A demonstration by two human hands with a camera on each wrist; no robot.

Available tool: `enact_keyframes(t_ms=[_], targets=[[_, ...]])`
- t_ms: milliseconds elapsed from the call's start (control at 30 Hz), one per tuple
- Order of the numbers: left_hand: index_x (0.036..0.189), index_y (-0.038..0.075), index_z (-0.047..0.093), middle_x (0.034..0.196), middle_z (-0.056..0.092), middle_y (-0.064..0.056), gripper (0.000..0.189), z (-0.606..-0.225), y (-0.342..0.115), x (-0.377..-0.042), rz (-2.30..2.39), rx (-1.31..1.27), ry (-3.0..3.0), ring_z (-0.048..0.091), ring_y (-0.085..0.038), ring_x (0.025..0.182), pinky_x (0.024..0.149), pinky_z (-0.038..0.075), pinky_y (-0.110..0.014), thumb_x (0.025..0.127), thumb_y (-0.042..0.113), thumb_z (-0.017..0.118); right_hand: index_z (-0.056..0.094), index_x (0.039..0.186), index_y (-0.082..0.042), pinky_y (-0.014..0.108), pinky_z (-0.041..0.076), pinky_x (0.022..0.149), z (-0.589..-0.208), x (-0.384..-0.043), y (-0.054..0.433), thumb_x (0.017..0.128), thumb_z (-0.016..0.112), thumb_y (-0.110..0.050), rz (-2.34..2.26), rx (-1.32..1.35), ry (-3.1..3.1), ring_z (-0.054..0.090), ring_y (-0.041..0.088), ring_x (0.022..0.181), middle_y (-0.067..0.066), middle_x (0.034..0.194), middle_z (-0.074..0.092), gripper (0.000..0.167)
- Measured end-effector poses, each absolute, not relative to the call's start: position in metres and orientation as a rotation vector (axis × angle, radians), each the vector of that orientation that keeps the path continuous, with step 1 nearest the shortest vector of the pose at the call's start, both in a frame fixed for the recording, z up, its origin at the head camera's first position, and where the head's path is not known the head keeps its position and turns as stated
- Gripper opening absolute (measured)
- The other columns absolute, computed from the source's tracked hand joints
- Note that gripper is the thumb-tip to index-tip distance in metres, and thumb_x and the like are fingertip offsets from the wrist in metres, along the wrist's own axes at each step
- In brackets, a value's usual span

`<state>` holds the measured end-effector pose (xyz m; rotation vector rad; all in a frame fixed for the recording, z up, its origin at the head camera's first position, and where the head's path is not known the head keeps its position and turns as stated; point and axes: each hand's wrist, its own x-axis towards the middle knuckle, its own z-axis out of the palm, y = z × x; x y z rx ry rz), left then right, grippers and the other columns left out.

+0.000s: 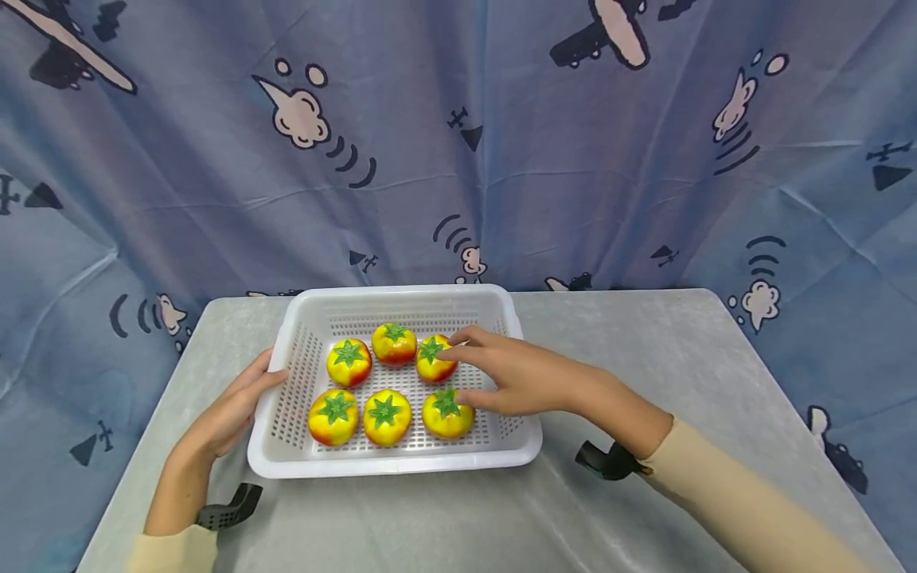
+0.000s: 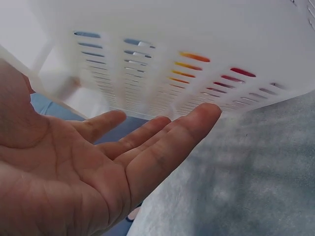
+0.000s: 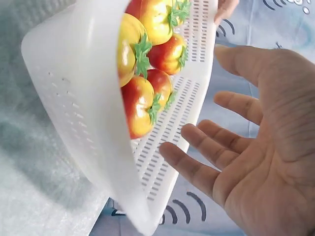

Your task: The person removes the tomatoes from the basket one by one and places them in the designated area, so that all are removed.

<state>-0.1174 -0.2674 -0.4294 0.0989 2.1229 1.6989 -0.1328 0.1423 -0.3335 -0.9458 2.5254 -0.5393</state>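
A white perforated plastic basket (image 1: 396,471) holds several glossy yellow-and-red toy tomatoes (image 1: 387,418) with green star-shaped tops, set roughly in two rows. My left hand (image 1: 232,410) grips the basket's left rim, thumb over the edge. From the left wrist view, the fingers of that hand (image 2: 142,152) reach along the outside under the slotted wall. Over the basket's right side hovers my right hand (image 1: 505,370), its fingers spread and overlapping the two right-hand tomatoes in the head view. Nothing lies within the fingers of this hand (image 3: 266,147) in the right wrist view.
The basket stands on a grey table (image 1: 630,342) with its back edge against a blue patterned curtain (image 1: 401,159). Black wrist mounts are on the left wrist (image 1: 231,509) and the right wrist (image 1: 609,461).
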Motion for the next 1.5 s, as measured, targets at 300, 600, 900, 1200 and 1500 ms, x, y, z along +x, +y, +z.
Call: enact_keyframes(t_ms=[300,600,900,1200,1500], targets=[[0.171,0.018,-0.001,0.164,0.029,-0.035,0.071,-0.433,-0.267,-0.114,1.691,0.076,2.075,0.061,-0.036,0.129,0.091,0.061,-0.052,0.115,0.036,0.037,0.064,0.146,-0.022,0.045,0.049,0.116,-0.335,-0.140,0.127,0.097,0.079,-0.030,-0.436,-1.028,2.426,0.058,0.020,0.139,0.000,0.153,0.057,0.052],[0.172,0.019,-0.001,0.165,0.030,-0.034,0.070,-0.430,-0.268,-0.117,1.692,0.086,2.079,0.061,-0.037,0.130,0.092,0.060,-0.051,0.115,0.038,0.036,0.063,0.149,-0.025,0.042,0.047,0.118,-0.337,-0.146,0.108,0.096,0.079,-0.030,-0.257,-1.022,2.380,0.059,0.018,0.136,0.000,0.153,0.057,0.055],[0.172,0.022,-0.003,0.167,0.027,-0.033,0.072,-0.429,-0.269,-0.119,1.687,0.108,2.086,0.059,-0.041,0.132,0.092,0.061,-0.054,0.114,0.041,0.036,0.067,0.142,-0.022,0.040,0.052,0.110,-0.345,-0.149,0.095,0.094,0.082,-0.029,-0.177,-1.022,2.342,0.061,0.015,0.114,0.001,0.137,0.065,0.051],[0.172,0.020,-0.002,0.166,0.027,-0.034,0.072,-0.431,-0.269,-0.118,1.675,0.100,2.072,0.056,-0.043,0.136,0.094,0.059,-0.052,0.115,0.040,0.036,0.066,0.140,-0.021,0.036,0.053,0.108,-0.355,-0.151,0.090,0.090,0.085,-0.030,-0.105,-0.987,2.277,0.059,0.013,0.109,0.000,0.134,0.065,0.054],[0.172,0.018,-0.003,0.165,0.028,-0.035,0.072,-0.430,-0.270,-0.119,1.686,0.101,2.061,0.058,-0.041,0.133,0.094,0.060,-0.052,0.115,0.040,0.035,0.063,0.146,-0.022,0.040,0.047,0.118,-0.360,-0.151,0.085,0.090,0.086,-0.026,-0.073,-1.019,2.274,0.059,0.014,0.128,-0.001,0.146,0.064,0.061]])
